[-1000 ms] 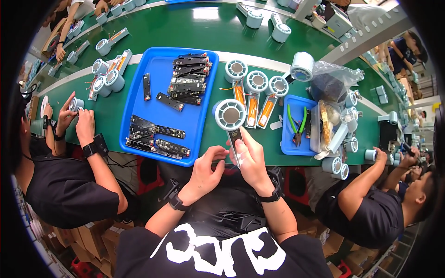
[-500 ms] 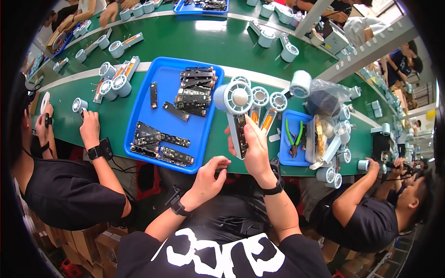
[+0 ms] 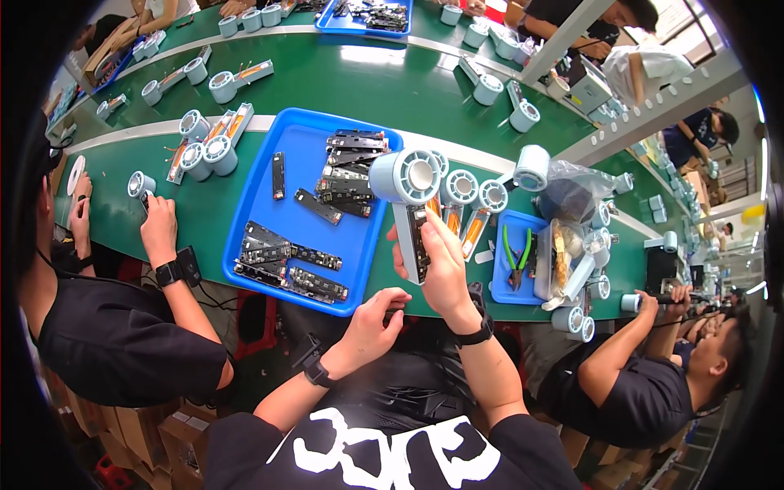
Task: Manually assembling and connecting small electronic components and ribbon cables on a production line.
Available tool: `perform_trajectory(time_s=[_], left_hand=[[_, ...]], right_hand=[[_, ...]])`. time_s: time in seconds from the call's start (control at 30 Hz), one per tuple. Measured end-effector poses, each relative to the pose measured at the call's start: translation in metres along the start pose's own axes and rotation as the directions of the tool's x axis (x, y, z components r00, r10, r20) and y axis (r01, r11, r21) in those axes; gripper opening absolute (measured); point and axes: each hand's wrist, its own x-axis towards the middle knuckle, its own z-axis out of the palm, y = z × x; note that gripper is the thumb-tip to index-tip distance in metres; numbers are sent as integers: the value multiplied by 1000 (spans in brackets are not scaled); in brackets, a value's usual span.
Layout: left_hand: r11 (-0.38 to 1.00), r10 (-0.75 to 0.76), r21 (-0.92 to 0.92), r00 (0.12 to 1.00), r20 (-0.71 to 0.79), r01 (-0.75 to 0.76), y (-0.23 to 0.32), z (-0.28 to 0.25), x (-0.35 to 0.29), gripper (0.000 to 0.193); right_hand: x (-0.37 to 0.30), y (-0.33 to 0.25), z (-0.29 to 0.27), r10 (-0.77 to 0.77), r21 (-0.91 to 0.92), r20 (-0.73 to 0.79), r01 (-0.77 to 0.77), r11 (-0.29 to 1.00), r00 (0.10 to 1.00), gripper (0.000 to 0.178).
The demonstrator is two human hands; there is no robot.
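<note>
Beside the blue tray (image 3: 280, 219), the fan unit (image 3: 400, 181) has turned, baring its circuit board (image 3: 419, 235); right hand (image 3: 443, 265): fingers wrapped round the handle (image 3: 405, 237); left hand (image 3: 369, 328): fingers half-curled, empty.

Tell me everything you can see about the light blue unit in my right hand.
The light blue unit looks like smooth plastic. Its wide drum-shaped head has a slotted ring around a pale round centre; the narrow handle below is open along one side, showing a dark strip that looks like a circuit board. It's held head up, tilted slightly, seen against the green table. Your right hand wraps the handle; your left hand doesn't touch it.
</note>
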Motion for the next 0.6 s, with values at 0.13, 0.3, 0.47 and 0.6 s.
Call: perform_trajectory(time_s=[0.13,0.3,0.47,0.6], left_hand=[[1000,4,-16,1000,7,-4,1,-2,0,27],[1000,-2,-26,1000,24,2,3,-5,1,28],[1000,14,-5,999,52,-14,5,-6,1,27],[1000,5,-3,999,33,-5,1,-9,-1,27]], right_hand=[[16,-12,12,-26,1,-83,27,1000,996,41],[49,-18,7,-44,32,-57,46,998,997,44],[142,-19,1,-65,-16,-197,64,998,978,46],[208,-14,-1,-247,-323,-199,174,930,948,45]])
